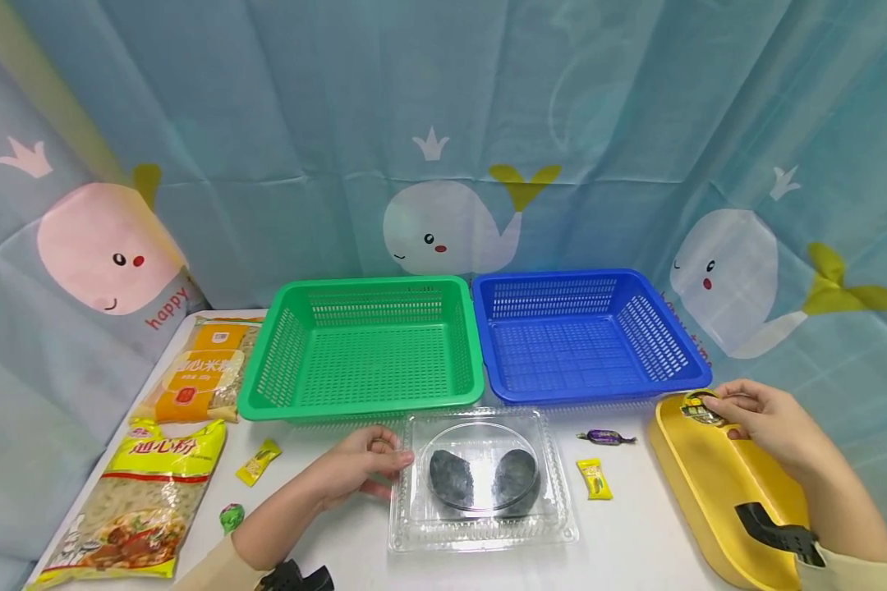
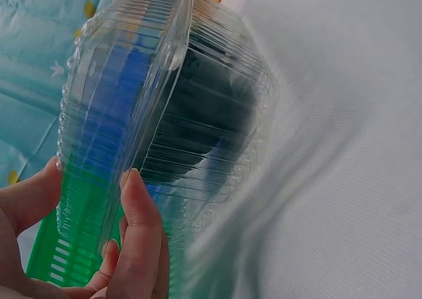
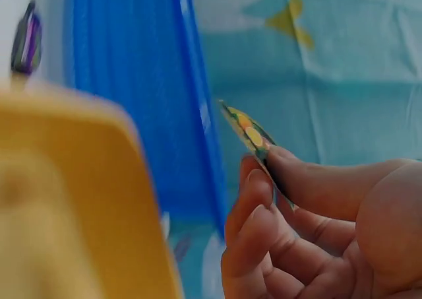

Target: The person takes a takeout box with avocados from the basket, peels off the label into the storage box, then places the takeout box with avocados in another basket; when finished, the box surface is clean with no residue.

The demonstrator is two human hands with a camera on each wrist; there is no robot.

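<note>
My left hand (image 1: pixel 362 466) grips the left edge of a clear plastic clamshell box (image 1: pixel 488 535). The left wrist view shows thumb and fingers on opposite sides of the box's side (image 2: pixel 99 107). Two dark rounded pieces (image 1: pixel 451 478) show through its lid; their kind is unclear. Over the far end of a yellow tray (image 1: pixel 732 484), my right hand (image 1: pixel 765 423) pinches a thin, flat disc (image 1: pixel 702 408) with dark and yellow print. In the right wrist view this disc (image 3: pixel 247 131) is edge-on between thumb and fingers.
A green basket (image 1: pixel 362 404) and a blue basket (image 1: pixel 591 394) stand behind. Noodle bags (image 1: pixel 140 492) lie left. Wrapped candies are scattered around: yellow (image 1: pixel 259 462), green (image 1: pixel 232 517), purple (image 1: pixel 606 437) and another yellow one (image 1: pixel 595 478). A curtain hangs around the table.
</note>
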